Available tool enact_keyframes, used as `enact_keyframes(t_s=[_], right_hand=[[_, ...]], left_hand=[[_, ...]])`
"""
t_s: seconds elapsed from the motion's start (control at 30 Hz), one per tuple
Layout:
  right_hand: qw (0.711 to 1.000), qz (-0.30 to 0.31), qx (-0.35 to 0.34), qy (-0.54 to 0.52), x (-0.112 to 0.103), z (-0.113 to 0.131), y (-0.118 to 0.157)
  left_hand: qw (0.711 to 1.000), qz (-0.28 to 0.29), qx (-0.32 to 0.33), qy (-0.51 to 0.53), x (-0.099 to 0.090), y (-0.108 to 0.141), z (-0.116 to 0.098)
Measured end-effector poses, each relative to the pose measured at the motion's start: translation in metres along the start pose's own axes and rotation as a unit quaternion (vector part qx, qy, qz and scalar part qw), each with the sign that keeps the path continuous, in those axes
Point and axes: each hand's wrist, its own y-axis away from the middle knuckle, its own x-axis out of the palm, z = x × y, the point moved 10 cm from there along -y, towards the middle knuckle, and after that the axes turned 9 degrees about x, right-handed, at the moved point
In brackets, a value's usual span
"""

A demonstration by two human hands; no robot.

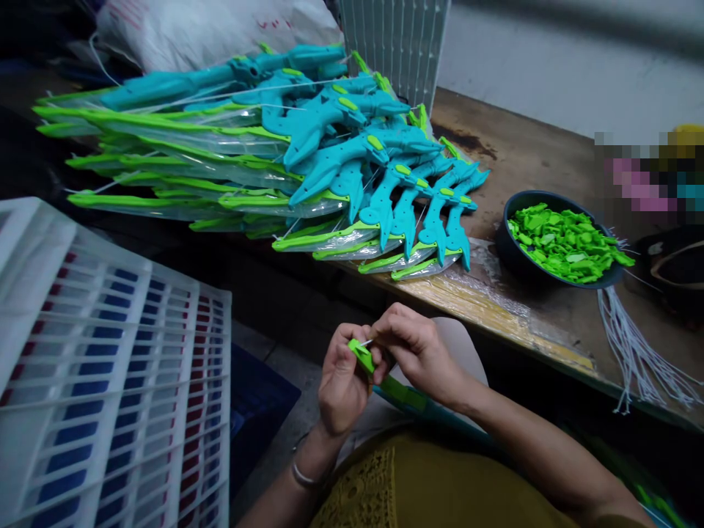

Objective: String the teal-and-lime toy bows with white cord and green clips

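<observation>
Over my lap, my left hand (pixel 344 378) grips the tip of a bright green plastic piece (pixel 361 355), which continues down and right into a teal part. Close beside it, my right hand (pixel 421 352) pinches a thin white cord (pixel 366 342) at that green tip. My fingers hide part of the cord. On the workbench ahead lies a large pile of teal and green bow-shaped toys (pixel 335 158). A dark bowl (pixel 503 249) to the right holds many small green pieces (pixel 569 242). A bundle of white cords (pixel 641 352) hangs over the bench edge.
White plastic crates (pixel 115 367) stand at the left, with a blue crate (pixel 264 403) beside them. The bench edge (pixel 495 323) runs diagonally in front of me. Behind the pile are a white sack (pixel 220 33) and an upright white rack (pixel 393 48).
</observation>
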Motion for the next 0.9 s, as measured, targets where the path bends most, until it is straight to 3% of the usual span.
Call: enact_keyframes(t_s=[0.2, 0.37, 0.53, 0.9], right_hand=[[0.995, -0.022, -0.051, 0.086, -0.001, 0.02, 0.011], [0.974, 0.008, -0.123, 0.19, 0.018, 0.044, 0.032], [0.954, 0.012, -0.148, 0.259, 0.03, 0.046, 0.04], [0.954, 0.002, -0.15, 0.26, 0.033, 0.048, 0.038]], left_hand=[[0.998, 0.048, -0.025, 0.026, 0.007, 0.007, -0.005], [0.997, 0.066, -0.02, 0.029, 0.005, 0.015, -0.011], [0.998, 0.051, -0.021, 0.013, -0.005, 0.023, -0.01], [0.998, 0.049, -0.039, 0.012, -0.012, 0.028, -0.005]])
